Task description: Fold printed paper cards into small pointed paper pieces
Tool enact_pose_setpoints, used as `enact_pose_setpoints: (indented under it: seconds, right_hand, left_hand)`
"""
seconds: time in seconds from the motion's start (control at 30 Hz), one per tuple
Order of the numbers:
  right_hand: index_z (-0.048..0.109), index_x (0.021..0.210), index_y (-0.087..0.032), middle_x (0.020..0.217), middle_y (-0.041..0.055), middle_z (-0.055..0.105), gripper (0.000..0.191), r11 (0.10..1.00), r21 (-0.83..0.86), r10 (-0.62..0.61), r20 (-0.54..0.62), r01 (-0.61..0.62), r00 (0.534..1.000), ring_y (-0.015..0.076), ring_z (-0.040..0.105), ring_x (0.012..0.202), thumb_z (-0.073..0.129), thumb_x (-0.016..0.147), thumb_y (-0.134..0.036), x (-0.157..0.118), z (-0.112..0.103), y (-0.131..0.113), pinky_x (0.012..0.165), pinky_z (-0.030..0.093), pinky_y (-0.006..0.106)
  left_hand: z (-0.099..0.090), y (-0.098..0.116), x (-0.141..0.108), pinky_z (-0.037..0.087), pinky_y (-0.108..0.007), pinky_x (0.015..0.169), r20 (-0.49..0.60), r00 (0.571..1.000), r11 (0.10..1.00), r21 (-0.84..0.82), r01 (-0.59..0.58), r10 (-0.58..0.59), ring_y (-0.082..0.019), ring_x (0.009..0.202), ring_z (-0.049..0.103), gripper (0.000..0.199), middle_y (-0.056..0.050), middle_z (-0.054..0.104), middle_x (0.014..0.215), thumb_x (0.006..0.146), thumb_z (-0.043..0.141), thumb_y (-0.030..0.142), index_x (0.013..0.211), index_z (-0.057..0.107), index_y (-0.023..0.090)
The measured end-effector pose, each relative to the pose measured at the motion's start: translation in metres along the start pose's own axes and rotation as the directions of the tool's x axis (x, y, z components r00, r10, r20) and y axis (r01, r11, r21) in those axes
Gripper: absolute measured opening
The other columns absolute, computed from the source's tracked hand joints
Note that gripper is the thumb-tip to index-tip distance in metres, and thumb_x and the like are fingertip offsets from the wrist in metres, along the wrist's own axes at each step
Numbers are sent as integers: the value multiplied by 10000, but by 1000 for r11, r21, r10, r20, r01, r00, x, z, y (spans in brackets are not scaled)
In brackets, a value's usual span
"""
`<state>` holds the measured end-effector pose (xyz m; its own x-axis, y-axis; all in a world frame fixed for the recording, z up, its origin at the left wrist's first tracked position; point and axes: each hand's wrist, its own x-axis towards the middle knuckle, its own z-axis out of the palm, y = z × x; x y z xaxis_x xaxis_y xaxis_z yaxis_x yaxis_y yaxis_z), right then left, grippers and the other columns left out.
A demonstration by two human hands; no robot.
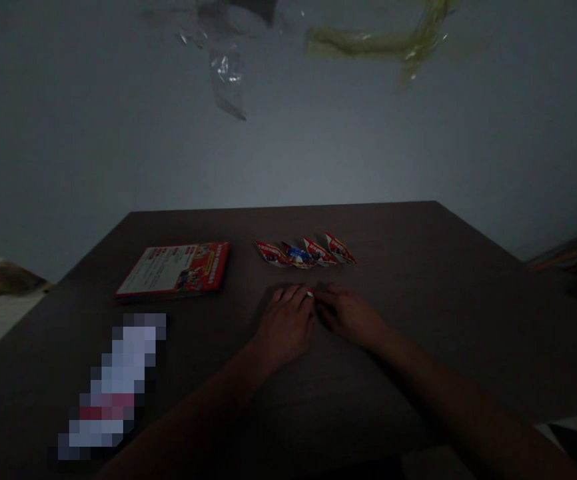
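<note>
Converging at the near-centre of the desk (418,267), the fingers of the left hand (287,327) and the right hand (354,317) are curled down with their tips close together. A small red-and-white piece (310,293) shows between them, at the left fingertips; the left hand is judged the nearer. Whether either set of fingers grips it or merely rests there cannot be told (most of it is covered, and the light is poor), nor can its long axis.

Directly beyond the fingertips, well short of the far edge, sit four folded cards (321,254) in one row running left to right. Each slants, its long axis running from far left to near right. Count by colour: three red, one blue, the blue being second from the left. Neither hand touches them.

Further left lies one red printed pack (163,270), flat, text side up. Nearer the body, beside the left forearm, is one pale oblong item (121,383), obscured by pixelation and not identifiable.

Behind the desk stands a wall (288,160) bearing clear tape (226,73) and yellowish tape (363,41).
</note>
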<state>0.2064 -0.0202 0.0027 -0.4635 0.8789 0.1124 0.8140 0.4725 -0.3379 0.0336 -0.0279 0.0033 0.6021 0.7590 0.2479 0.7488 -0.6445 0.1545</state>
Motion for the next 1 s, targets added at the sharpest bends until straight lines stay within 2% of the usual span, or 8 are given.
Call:
enact_pose_setpoints:
  seconds: [0.2, 0.3, 0.4, 0.53, 0.7, 1.0]
  right_hand:
    - [608, 1077, -156, 903, 76, 593, 255, 993, 109, -44, -6, 44, 999, 173, 546, 861, 462, 868, -144, 2, 0, 3, 783, 410, 283]
    - [622, 1057, -163, 905, 66, 613, 268, 961, 254, -91, -86, 110, 992, 158, 563, 845, 447, 860, -111, 3, -4, 7, 774, 428, 271]
    - [631, 1053, -171, 882, 59, 629, 275, 941, 325, -33, -201, 99, 979, 155, 580, 800, 449, 853, -120, 2, -8, 15, 729, 449, 272]
    - [637, 1055, -166, 958, 71, 652, 270, 943, 332, 81, -294, 22, 952, 175, 602, 874, 462, 850, -159, -2, -10, 29, 773, 460, 300]
    - [658, 1015, -159, 989, 77, 676, 258, 948, 314, 125, -218, -52, 968, 186, 623, 889, 484, 826, -159, -3, -12, 37, 785, 472, 309]
    - [665, 1002, -171, 984, 70, 676, 300, 941, 338, 7, -106, 29, 994, 195, 621, 904, 513, 759, -82, -4, -11, 37, 807, 469, 312]
  left_hand:
    - [-3, 2, 1, 339, -401, 962, 10, 1000, 999, -49, -1, 2, -237, 1088, 475, 260, -90, 556, 1144, 854, 476, 261, 1092, 532, 172]
    - [-4, -1, 0, 345, -411, 938, 11, 999, 999, -23, 35, -35, -244, 1064, 482, 263, -90, 557, 1112, 873, 453, 298, 1092, 537, 179]
    - [-6, -2, -2, 360, -422, 892, 3, 994, 994, 26, 110, -110, -259, 1017, 494, 314, -110, 558, 1058, 888, 415, 389, 1051, 562, 164]
    - [-8, -2, -4, 372, -433, 846, -14, 982, 979, 79, 186, -186, -284, 975, 490, 459, -126, 544, 1016, 842, 419, 549, 1004, 579, 150]
    - [-9, -5, -5, 364, -438, 864, -12, 980, 977, 84, 198, -198, -301, 1004, 462, 535, -130, 529, 1031, 763, 495, 619, 1011, 579, 153]
    - [-12, -13, -5, 387, -426, 841, 12, 979, 974, 100, 202, -204, -283, 977, 480, 483, -122, 533, 1020, 820, 434, 576, 1015, 589, 163]
